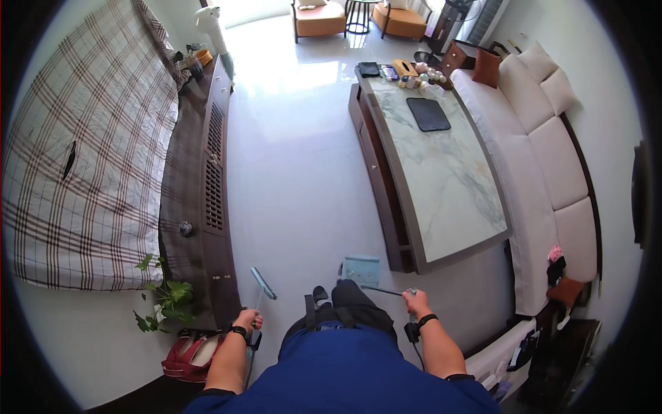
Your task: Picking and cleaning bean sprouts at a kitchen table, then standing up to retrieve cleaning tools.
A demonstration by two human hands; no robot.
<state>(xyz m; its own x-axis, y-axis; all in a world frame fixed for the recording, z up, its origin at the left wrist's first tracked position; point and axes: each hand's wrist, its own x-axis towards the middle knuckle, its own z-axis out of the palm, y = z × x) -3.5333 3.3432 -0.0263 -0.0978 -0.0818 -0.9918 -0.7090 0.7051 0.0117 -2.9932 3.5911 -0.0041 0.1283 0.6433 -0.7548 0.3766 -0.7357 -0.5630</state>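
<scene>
My left hand (248,320) is closed around the thin handle of a broom, whose narrow pale-blue head (263,283) is down at the floor ahead of it. In my right hand (415,301) is the dark handle of a dustpan. The light-blue dustpan (362,271) lies on the floor in front of my legs, left of the right hand, with a few small specks showing on it. A gap of floor separates the broom head from the dustpan.
A long dark cabinet (215,200) runs along the left, with a potted plant (172,297) and a red bag (185,359) nearby. On the right stand a marble-topped coffee table (441,179) and a pale sofa (510,172). Two orange chairs (321,21) stand far ahead.
</scene>
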